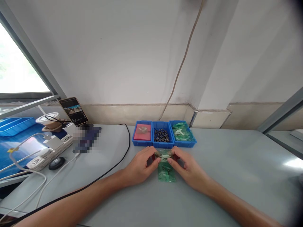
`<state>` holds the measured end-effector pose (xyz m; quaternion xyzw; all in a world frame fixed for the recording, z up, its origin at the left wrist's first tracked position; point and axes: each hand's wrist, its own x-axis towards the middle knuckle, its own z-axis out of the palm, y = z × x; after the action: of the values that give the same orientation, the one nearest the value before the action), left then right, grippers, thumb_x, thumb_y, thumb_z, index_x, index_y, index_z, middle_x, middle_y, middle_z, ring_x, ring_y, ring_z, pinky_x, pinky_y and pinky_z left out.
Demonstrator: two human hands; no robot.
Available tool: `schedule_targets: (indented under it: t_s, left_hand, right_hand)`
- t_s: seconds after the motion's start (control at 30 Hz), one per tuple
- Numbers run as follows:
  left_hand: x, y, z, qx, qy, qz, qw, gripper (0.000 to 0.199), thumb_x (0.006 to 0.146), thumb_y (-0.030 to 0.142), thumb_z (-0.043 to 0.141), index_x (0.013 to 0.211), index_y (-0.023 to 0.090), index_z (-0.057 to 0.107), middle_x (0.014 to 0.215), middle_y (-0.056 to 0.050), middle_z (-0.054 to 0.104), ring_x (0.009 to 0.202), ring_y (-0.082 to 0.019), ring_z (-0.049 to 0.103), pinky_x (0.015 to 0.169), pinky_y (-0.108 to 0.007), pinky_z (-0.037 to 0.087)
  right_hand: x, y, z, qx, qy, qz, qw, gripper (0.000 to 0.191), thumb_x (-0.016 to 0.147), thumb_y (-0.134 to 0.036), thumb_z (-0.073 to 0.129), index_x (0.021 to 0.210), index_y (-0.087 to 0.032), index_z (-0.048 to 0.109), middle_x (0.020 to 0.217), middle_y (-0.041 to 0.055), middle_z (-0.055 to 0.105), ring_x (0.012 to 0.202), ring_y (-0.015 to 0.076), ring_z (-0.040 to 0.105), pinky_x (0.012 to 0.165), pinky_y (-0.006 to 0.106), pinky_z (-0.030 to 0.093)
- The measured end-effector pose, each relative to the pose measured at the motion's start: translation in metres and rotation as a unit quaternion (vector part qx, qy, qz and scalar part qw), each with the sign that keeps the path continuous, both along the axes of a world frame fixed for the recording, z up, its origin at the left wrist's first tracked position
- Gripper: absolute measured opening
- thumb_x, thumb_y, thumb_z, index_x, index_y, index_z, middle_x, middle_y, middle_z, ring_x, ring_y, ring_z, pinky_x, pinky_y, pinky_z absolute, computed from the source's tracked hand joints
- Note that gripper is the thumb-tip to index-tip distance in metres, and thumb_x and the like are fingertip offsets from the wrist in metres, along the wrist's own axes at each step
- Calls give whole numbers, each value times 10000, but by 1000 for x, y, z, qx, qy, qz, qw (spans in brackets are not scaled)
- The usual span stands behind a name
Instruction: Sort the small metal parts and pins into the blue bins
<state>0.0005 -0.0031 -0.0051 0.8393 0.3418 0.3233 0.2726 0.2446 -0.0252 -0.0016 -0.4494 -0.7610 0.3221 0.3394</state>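
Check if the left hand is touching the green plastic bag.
Touching. The head view shows the left hand at the upper left edge of the green plastic bag, its thumb tip overlapping the film with no gap.

Pale wall point(123, 56), bright window point(19, 63) — grey table point(227, 167)

Green bag point(167, 176): glossy plastic; blue bins point(163, 145): smooth plastic.

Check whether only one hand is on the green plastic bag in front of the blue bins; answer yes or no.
No, the left hand and right hand both pinch the green plastic bag.
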Motion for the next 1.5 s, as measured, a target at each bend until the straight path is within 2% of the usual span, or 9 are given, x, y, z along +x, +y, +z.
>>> schedule_targets:
  t_s: [0.2,0.37,0.53,0.7,0.87,0.97,1.13,1.2,1.5]
  left_hand:
    - [-1,2,-3,-4,-16,-6,1000,179,1083,318,529,993,191,617,936,-32,645,857,-184,560,789,-307,431]
    - [-1,1,-2,-19,-27,-9,999,171,1079,320,536,977,200,601,923,-21,633,849,-176,559,778,-298,427]
    - [-1,0,-1,-9,-14,-3,1000,229,1092,359,524,948,193,589,898,-20,618,829,-175,533,775,-304,422]
    - [-1,1,-2,-12,-26,-3,1000,187,1087,356,546,1007,198,606,927,-20,630,842,-171,554,775,-293,433]
    - [-1,0,-1,-8,-23,0,1000,228,1092,384,538,985,195,608,924,-27,637,849,-178,566,797,-298,453]
    - [-1,-1,-1,-17,-28,2,999,191,1087,372,546,1045,201,621,956,-31,653,858,-179,585,800,-296,470]
    - [-1,-1,-1,-36,-42,8,998,185,1089,371,544,1144,210,617,1023,-44,676,898,-185,610,829,-302,506]
    - [-1,-2,-1,-51,-49,9,997,202,1094,368,541,1216,218,598,1060,-47,683,912,-183,619,832,-300,516]
    - [-1,-2,-3,-56,-83,5,995,345,1091,327,549,1415,241,469,1094,-53,653,933,-179,605,797,-293,528]
  right_hand:
    - [-1,0,3,29,10,4,1000,235,1094,-345,523,888,-241,564,853,-4,596,775,184,544,705,294,447]
    - [-1,2,2,29,8,-5,1000,144,1082,-333,551,981,-246,606,875,-7,607,790,186,559,741,299,466]
    - [1,3,1,47,0,-8,999,274,1100,-355,521,851,-241,538,833,-9,589,761,183,540,692,292,438]
    - [1,2,0,39,-1,-17,999,170,1084,-358,549,967,-247,604,876,-3,606,793,192,561,739,308,465]
    - [1,3,0,43,-2,-30,999,272,1093,-409,512,888,-242,578,822,0,582,760,196,543,703,314,453]
    - [1,3,1,37,-4,-36,999,227,1083,-418,532,950,-246,595,848,7,600,777,202,557,710,322,458]
    - [2,3,3,34,-2,-50,998,240,1082,-402,525,909,-247,586,824,5,591,764,200,551,681,315,460]
    - [2,2,3,36,1,-58,998,196,1070,-380,542,939,-248,605,836,5,601,768,200,556,671,310,459]
    - [4,4,0,36,11,-79,996,224,1054,-388,547,885,-247,586,809,-8,587,753,192,550,688,303,452]
